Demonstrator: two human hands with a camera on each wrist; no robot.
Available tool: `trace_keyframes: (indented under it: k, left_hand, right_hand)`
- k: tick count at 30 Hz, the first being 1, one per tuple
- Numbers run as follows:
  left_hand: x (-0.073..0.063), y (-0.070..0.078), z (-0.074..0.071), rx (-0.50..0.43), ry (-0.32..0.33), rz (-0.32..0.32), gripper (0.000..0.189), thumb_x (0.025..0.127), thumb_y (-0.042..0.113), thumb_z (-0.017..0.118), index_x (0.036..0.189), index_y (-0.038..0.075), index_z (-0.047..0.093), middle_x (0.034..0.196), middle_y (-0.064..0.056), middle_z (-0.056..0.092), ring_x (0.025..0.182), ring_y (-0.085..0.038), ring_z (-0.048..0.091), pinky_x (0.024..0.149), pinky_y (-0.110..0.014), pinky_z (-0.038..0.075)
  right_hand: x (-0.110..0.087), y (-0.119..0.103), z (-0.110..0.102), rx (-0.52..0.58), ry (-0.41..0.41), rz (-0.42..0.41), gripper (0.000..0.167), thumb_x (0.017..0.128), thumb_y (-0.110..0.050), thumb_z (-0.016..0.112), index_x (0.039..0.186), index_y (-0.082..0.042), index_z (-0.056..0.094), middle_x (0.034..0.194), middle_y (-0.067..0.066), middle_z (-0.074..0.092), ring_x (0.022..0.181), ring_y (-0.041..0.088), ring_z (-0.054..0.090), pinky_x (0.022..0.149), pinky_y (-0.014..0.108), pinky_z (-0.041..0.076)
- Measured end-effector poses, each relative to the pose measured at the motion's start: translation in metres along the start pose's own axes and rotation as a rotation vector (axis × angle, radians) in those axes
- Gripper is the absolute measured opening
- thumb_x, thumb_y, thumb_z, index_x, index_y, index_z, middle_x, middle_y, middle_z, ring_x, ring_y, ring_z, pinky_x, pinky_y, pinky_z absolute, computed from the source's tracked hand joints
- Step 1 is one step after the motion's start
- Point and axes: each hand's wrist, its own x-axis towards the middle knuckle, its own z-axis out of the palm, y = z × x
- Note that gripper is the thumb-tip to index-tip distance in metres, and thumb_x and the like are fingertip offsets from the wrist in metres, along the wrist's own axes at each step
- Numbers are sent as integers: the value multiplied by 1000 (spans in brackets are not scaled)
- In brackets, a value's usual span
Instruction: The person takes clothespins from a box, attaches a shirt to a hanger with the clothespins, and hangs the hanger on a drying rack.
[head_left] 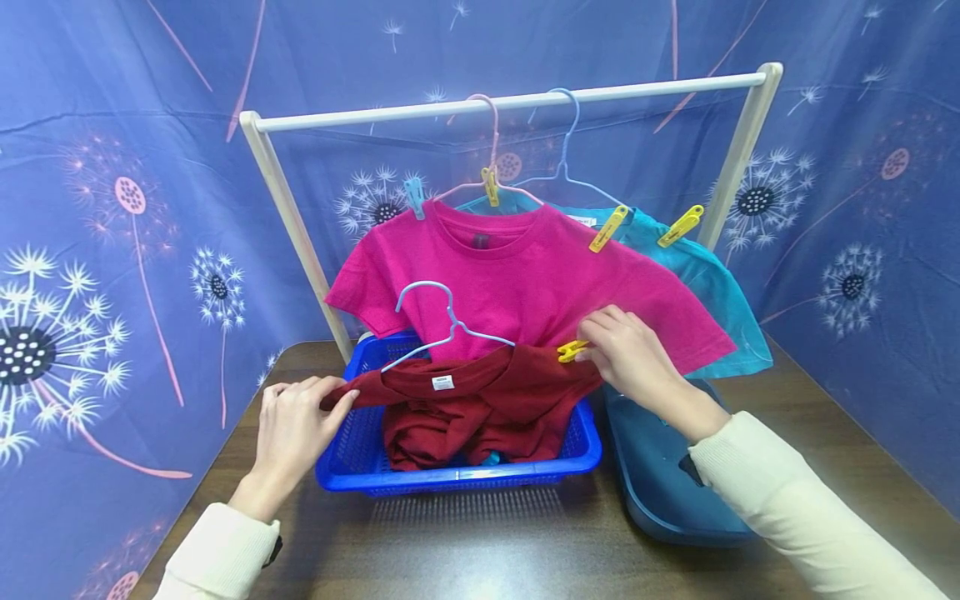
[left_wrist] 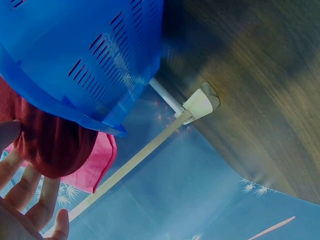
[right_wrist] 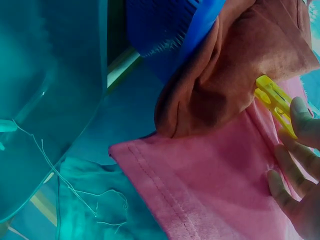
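A dark red T-shirt (head_left: 480,400) with a light blue wire hanger (head_left: 452,321) in its neck hangs over the blue basket (head_left: 450,479), its lower part bunched inside. My left hand (head_left: 296,421) pinches the shirt's shoulder at the left, thumb on the near side. At the other shoulder my right hand (head_left: 626,354) pinches a yellow clothespin (head_left: 572,351), whose tip meets the red cloth in the right wrist view. Just behind, a pink T-shirt (head_left: 487,275) hangs from a pink hanger (head_left: 493,142).
A white rail (head_left: 360,117) with wooden legs also holds a teal T-shirt (head_left: 738,325) on a blue hanger (head_left: 564,142). Several clothespins, one a blue clothespin (head_left: 414,198), clip the hung shirts. A dark teal tub (head_left: 637,500) stands right of the basket on the wooden table (head_left: 480,550).
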Motion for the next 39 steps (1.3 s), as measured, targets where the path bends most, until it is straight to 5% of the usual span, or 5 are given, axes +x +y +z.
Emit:
trace_keyframes:
  k: [25, 39]
  left_hand:
    - [0, 0, 1, -3, -8, -6, 16, 74, 26, 72, 81, 12, 69, 72, -5, 68, 68, -22, 65, 74, -43, 35]
    - [1, -1, 2, 2, -13, -13, 16, 74, 26, 72, 81, 12, 69, 72, -5, 68, 67, -22, 65, 73, -43, 35]
  right_hand:
    - [6, -4, 12, 65, 23, -19, 24, 65, -11, 81, 78, -9, 61, 79, 3, 62, 80, 17, 54, 65, 34, 46]
    - [0, -1, 13, 50, -2, -24, 33, 67, -14, 80, 93, -5, 63, 89, 7, 64, 83, 19, 57, 72, 36, 49]
